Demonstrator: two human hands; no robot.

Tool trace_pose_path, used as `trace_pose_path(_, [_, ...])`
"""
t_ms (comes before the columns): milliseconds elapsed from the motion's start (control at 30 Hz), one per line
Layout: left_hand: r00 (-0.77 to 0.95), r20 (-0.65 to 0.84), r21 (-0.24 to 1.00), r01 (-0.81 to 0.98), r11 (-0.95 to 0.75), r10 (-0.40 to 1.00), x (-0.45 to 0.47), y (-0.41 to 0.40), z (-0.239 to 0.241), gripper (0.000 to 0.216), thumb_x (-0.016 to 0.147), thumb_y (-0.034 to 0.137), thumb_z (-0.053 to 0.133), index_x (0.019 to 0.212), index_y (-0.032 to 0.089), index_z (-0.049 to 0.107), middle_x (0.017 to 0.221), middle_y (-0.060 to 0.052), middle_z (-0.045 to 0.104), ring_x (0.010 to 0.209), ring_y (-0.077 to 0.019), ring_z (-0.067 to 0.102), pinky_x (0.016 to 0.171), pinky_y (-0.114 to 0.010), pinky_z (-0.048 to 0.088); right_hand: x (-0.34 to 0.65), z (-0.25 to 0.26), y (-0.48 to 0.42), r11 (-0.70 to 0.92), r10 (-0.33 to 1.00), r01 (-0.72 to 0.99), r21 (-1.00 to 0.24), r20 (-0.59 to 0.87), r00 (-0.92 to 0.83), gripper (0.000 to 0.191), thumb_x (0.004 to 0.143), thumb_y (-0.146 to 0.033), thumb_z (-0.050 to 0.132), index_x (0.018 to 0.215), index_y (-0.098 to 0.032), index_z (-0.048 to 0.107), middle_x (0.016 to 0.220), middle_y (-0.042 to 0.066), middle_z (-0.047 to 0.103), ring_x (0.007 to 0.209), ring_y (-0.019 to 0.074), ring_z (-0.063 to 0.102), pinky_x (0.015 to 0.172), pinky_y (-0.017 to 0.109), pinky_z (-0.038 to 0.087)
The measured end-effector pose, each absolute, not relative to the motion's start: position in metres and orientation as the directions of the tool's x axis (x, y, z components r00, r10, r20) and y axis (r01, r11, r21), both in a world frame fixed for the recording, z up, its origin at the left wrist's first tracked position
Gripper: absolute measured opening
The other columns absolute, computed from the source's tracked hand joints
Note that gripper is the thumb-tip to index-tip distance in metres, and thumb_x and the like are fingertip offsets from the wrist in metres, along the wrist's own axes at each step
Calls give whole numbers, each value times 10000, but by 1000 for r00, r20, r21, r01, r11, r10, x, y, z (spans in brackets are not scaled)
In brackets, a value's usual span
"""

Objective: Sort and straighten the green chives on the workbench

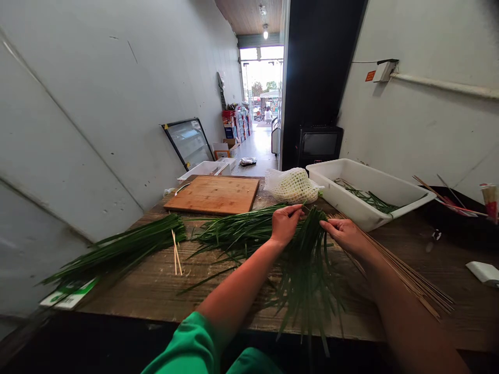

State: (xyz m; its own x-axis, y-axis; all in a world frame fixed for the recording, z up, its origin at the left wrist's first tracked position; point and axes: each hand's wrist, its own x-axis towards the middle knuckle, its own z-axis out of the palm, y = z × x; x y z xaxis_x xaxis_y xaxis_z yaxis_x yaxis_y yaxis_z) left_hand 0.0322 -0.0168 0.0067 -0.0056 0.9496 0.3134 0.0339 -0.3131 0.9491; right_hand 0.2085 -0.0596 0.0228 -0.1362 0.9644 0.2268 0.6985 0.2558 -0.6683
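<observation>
Overhanging the table edge (163, 315), a leaf bundle (307, 254) has left fingers (295, 210) and right fingers (331, 224) pinching its top.

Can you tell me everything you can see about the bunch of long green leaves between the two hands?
The bunch of long green leaves has many thin, flat, grass-like dark green blades. They're gathered tightly at the far end and fan out loosely towards the person, some tips reaching past the near edge of the wooden table. The left hand pinches at the gathered end's left side, and the right hand pinches at its right. The lower blades look blurry.
</observation>
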Motion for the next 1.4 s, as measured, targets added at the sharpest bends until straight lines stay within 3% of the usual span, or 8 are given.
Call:
trace_pose_path(200, [19,393,908,148,-392,919,36,-21,0,217,775,145,593,946,157,726,841,-59,737,751,-157,677,763,-285,532,208,25,-61,248,966,705,-665,223,-130,521,805,-605,421,505,-180,460,496,-34,324,506,102,328,481,237,246])
trace_pose_path(367, [298,477,757,339,-559,827,30,-21,5,326,781,54,508,984,200,718,1028,-39,710,940,-157,656,897,-273,489,209,23,-59,249,964,703,-667,242,-112,527,788,-620,421,501,-179,459,510,-25,348,523,112,350,487,242,254])
trace_pose_path(500, [263,440,680,527,-509,859,13,-12,15,416,750,-6,441,996,187,716,1040,-45,701,983,-148,624,923,-261,454,212,22,-56,230,967,713,-662,236,-93,538,778,-641,412,507,-179,460,527,-22,351,534,114,349,497,244,264])
trace_pose_path(600, [201,382,571,716,-402,902,3,-8,15,319,794,96,480,969,201,725,999,-71,698,956,-200,607,911,-341,427,215,22,-55,215,972,728,-651,218,-92,540,771,-652,406,501,-185,432,534,-22,333,530,114,336,500,249,266])
trace_pose_path(700, [316,266,404,821,-403,911,3,-11,10,192,779,189,568,852,210,744,926,-98,688,967,-264,571,908,-419,371,217,22,-54,217,970,742,-635,224,-92,556,762,-673,408,483,-192,393,518,-22,321,526,115,336,494,250,267])
trace_pose_path(1067, [441,136,247,852,-462,887,12,-16,3,187,774,225,567,830,201,744,899,-124,660,989,-296,535,860,-422,324,214,22,-54,220,968,749,-625,232,-91,549,768,-660,410,490,-187,437,508,-17,356,537,128,382,503,248,284])
trace_pose_path(1233, [395,222,336,827,-451,891,13,-13,1,184,796,223,552,842,203,729,918,-94,682,955,-257,575,862,-391,359,214,22,-55,220,968,747,-627,236,-87,562,764,-676,406,488,-187,430,506,-21,346,535,122,372,497,244,277])
trace_pose_path(1400, [262,303,609,687,-397,916,15,-7,-1,170,809,168,522,852,142,683,862,-96,697,823,-207,616,776,-325,433,214,23,-55,233,966,740,-631,235,-105,563,759,-681,406,481,-192,423,503,-21,334,531,123,368,491,248,271])
